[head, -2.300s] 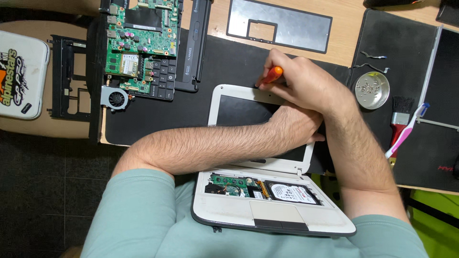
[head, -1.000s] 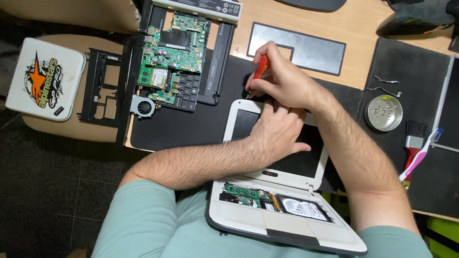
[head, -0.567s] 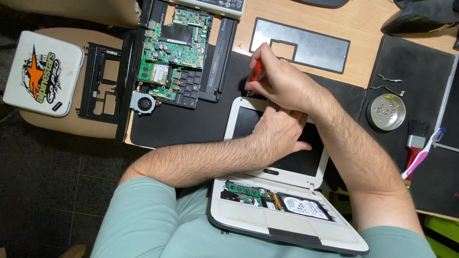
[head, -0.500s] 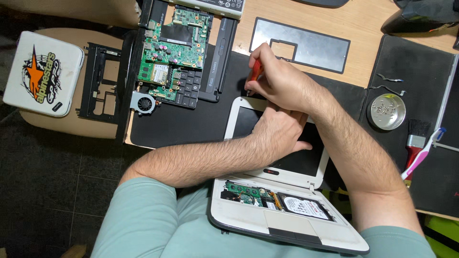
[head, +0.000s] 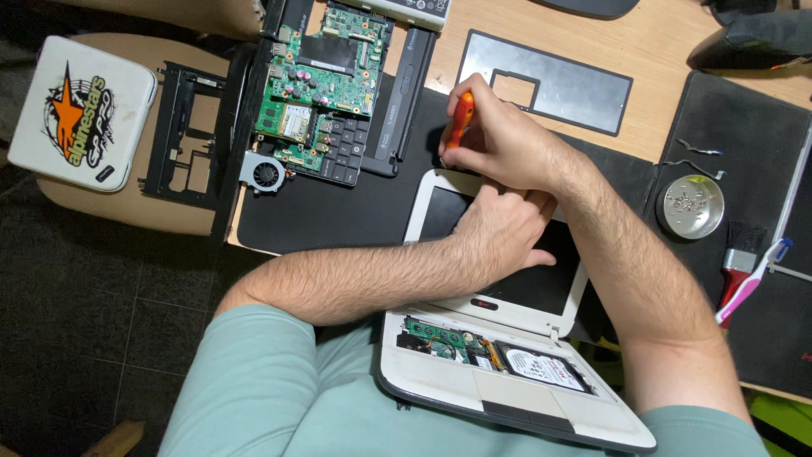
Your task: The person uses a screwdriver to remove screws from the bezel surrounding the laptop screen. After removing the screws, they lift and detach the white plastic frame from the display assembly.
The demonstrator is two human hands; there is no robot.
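Observation:
A small white laptop lies opened up in front of me, its base showing a green circuit board and a hard drive. Its white-framed screen lid lies flat on the black mat. My left hand presses flat on the dark screen. My right hand grips an orange-handled screwdriver, tip down at the lid's top edge.
A green motherboard with a fan lies on a keyboard at the back left. A black plastic frame and a white case sit further left. A grey metal plate, a round tin of screws and a red brush lie to the right.
My right hand with the screwdriver has shifted slightly along the lid's top edge. My left hand stays pressed on the screen. The view has moved a little.

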